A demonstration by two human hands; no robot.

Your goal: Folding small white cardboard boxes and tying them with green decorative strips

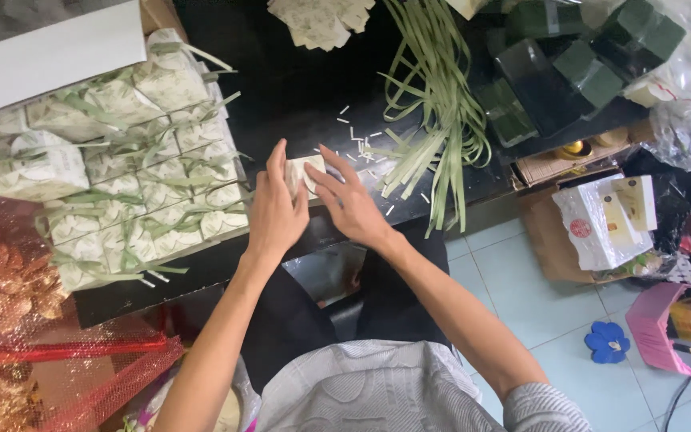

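A seated person works at a black table (297,88), seen from above by the head camera. Both hands meet over a small cream paper packet (304,172) lying on the table near its front edge. The left hand (276,210) covers the packet's left side, fingers stretched forward and pressing on the paper; the right hand (349,200) lies across its right side, fingers spread and flat. Neither hand is clenched; both rest open-fingered on the packet, holding it down rather than lifting it.

To the left, just beside the left hand, finished cream packets tied with green ribbon (133,172) sit packed in rows inside a shallow tray, a white box lid (49,56) tilted over its far end. To the right of the hands, a loose bundle of green ribbon strips (441,112) fans across the table, with short white paper offcuts (357,136) scattered between it and the packet. A stack of flat cream paper blanks (321,20) lies at the far edge. Dark green boxes (593,68) crowd the upper right corner. Red mesh netting (65,360) covers goods at lower left, and a blue flower-shaped object (607,342) lies on the tiled floor (537,312)
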